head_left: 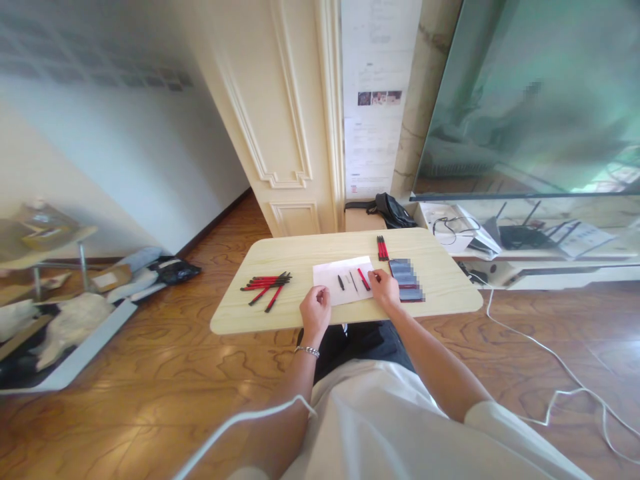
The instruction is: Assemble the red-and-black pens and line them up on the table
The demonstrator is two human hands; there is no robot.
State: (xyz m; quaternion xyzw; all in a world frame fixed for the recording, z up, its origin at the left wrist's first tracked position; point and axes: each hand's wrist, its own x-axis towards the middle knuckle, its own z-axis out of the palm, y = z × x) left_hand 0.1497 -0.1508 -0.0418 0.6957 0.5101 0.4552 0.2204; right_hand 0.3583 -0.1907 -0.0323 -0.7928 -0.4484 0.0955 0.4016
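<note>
A white sheet of paper (330, 274) lies on the small light-wood table (280, 253) in front of me. On it rest the parts of a pen: a black tapered piece (341, 283), a thin dark refill (354, 282) and a red barrel (363, 279). My left hand (316, 310) is closed at the sheet's left edge, its thumb and fingertips pinched on the paper. Curled at the opposite edge, my right hand (385, 290) pinches the paper close beside the red barrel.
Left on the table lies a loose pile of red and black pens (267, 287). Several more pens (383, 248) stand grouped at the back right, near a blurred bluish-grey item (406, 280). Behind are a black bag (393, 210) and a wall screen (530, 100).
</note>
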